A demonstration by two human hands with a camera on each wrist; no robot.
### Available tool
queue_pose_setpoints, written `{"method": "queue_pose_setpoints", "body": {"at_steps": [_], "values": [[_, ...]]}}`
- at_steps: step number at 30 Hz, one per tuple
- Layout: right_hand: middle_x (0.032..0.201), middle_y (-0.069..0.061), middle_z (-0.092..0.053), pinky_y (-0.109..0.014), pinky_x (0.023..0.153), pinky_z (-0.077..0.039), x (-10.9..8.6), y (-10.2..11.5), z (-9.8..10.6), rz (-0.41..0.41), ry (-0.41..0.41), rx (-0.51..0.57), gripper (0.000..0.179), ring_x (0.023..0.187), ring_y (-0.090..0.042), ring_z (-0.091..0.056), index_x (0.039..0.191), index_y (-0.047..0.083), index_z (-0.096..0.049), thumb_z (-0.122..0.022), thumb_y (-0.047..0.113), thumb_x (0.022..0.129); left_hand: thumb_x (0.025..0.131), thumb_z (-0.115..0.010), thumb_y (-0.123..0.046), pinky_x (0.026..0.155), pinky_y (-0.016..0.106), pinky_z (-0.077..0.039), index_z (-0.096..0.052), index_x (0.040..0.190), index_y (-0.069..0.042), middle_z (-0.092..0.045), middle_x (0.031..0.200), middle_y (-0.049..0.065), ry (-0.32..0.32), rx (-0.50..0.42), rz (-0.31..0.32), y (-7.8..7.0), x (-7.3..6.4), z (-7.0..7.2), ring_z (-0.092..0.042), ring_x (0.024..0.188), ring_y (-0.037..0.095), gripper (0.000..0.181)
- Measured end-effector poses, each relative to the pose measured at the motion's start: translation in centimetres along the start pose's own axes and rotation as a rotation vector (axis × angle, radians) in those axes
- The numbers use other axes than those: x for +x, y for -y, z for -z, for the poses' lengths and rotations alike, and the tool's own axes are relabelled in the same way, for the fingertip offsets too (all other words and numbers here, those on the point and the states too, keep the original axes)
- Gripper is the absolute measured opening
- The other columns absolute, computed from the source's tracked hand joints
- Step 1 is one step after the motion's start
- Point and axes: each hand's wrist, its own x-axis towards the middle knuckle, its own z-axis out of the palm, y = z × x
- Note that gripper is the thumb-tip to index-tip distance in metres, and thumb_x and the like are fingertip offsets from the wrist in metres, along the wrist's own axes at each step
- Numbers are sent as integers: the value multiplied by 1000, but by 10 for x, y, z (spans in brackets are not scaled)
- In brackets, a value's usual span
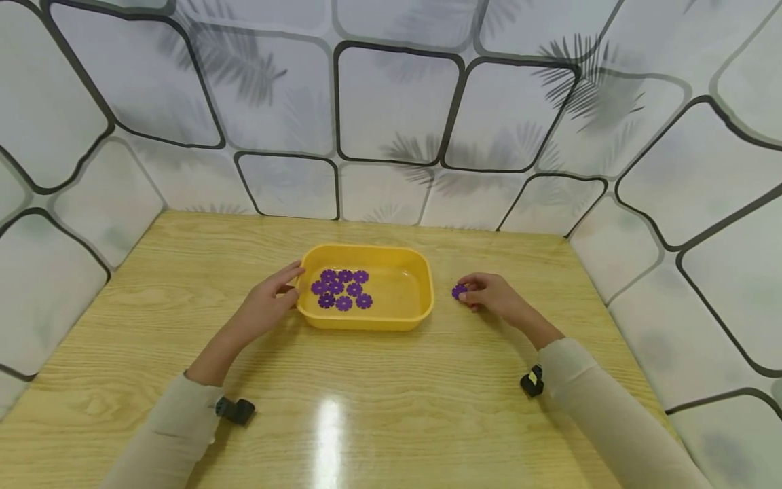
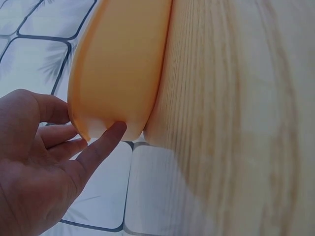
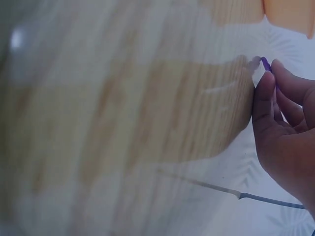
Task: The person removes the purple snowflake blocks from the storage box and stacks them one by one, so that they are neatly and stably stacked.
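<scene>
A small purple, flower-shaped disc with a notched rim, apparently plastic [image 1: 459, 292], is pinched between thumb and fingertips of the right hand [image 1: 491, 295], just beyond the basin's right end; whether it touches the surface cannot be told. Its mates, a cluster of purple notched discs [image 1: 335, 288], lie together toward the left end of the yellow, rounded-rectangular, seemingly plastic basin [image 1: 400, 292]. If the work is gathering discs, it looks nearly done, with only this one visible outside; if they are being taken out, it has barely begun. The pictures do not settle which.

The basin's walls are smooth and glossy, its corners rounded. The left hand [image 1: 269, 299] is unclenched, thumb against the outer wall and fingers at the left rim. The basin sits toward the far edge of the pale yellow, wood-grained surface [image 1: 391, 394], whose sheen catches a bright reflection near the front edge. Beyond the far edge rises a white backdrop with dark rounded outlines and grey fronds [image 1: 397, 102].
</scene>
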Motion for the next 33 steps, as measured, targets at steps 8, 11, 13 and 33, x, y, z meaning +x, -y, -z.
{"method": "queue_pose_setpoints", "body": {"at_steps": [8,11,13,33], "values": [[108,-17,-61,-26,69,-58,3,0,0,20,-8,-24,39,77,-17,-64,132,-5,-59,-66,13,98,105,-45,-14,97,45,-56,-35,157,-5,-20,168,11,0,-7,-3,1,0,1,-55,128,38,53],[112,-18,-61,-26,70,-58,3,2,-1,16,-6,-31,39,79,-17,-64,133,-5,-58,-65,13,99,105,-45,-14,97,45,-56,-35,157,-5,-20,169,11,2,-8,-3,1,0,1,-54,129,38,53],[115,-20,-61,-25,70,-58,3,3,-1,9,-9,-31,40,80,-17,-64,133,-4,-58,-65,14,99,105,-45,-14,97,45,-56,-35,157,-5,-20,168,10,2,-5,-3,1,0,1,-54,129,38,53],[126,-20,-60,-40,87,-60,-4,24,-3,78,-22,36,49,99,-28,-67,142,0,-54,-63,23,100,105,-45,-14,97,46,-55,-34,157,-5,-21,168,11,6,-2,-8,2,0,0,-54,129,38,54]]}}
